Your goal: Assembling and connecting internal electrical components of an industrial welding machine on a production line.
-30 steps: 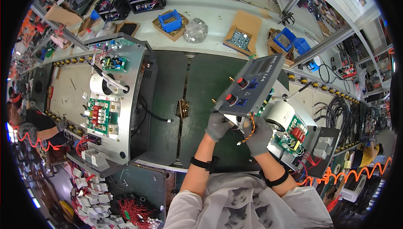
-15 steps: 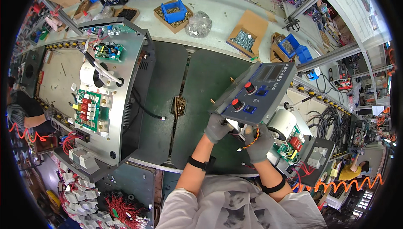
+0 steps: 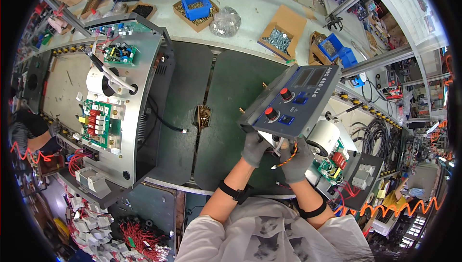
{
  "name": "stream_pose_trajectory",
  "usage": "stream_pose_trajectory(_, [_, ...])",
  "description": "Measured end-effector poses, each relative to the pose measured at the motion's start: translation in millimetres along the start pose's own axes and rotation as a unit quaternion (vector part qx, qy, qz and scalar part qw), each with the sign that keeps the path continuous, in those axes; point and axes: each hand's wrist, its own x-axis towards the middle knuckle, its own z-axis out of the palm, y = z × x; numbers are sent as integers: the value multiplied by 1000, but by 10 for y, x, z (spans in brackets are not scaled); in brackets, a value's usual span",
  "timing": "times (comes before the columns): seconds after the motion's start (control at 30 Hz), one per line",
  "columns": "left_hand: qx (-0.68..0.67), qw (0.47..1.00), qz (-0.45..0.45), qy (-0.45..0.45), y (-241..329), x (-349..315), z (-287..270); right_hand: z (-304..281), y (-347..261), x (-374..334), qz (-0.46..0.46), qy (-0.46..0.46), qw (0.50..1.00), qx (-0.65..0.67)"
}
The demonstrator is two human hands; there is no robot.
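Note:
A dark grey front panel (image 3: 294,102) of a welding machine, with two red knobs, leans tilted at the right of the bench. My left hand (image 3: 253,149), in a grey glove, is closed at the panel's near left corner, its fingertips hidden beneath. My right hand (image 3: 297,162), gloved too, is closed under the near edge; what its fingers grip is hidden. A twisted orange and black wire (image 3: 289,157) hangs over its fingers. Right of that hand, a half-built machine carries a white cylinder (image 3: 323,137) and a green circuit board (image 3: 332,168).
Another open machine chassis (image 3: 139,84) stands at the left, a black cable (image 3: 166,122) trailing from it. Screw boxes (image 3: 279,39), blue bins (image 3: 196,8) and a plastic bag (image 3: 225,21) line the far shelf. Black cables (image 3: 373,139) lie at the right. A co-worker (image 3: 33,130) is at far left.
My left hand has shifted right and further beneath the panel corner. The panel has tipped slightly, showing more of its near underside. My right hand remains by the twisted wire.

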Motion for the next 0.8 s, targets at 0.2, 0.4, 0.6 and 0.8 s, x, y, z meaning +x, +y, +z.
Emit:
stream_pose_trajectory(0.2, [-116, 991, -62, 22, -64, 20, 21, 24, 53, -8, -30, -5, 999, -41])
stream_pose_trajectory(0.4, [-199, 978, -67, 12, 39, -57, 32, 27, 21, -23, 3, 5, 1000, 5])
stream_pose_trajectory(0.6, [32, 999, -14, -18, 53, -12, -39, 40, 62, -22, -23, 12, 1000, -15])
stream_pose_trajectory(0.8, [-12, 1000, 3, 29, -15, -8, 44, 50, 57, -38, -17, 6, 999, -28])
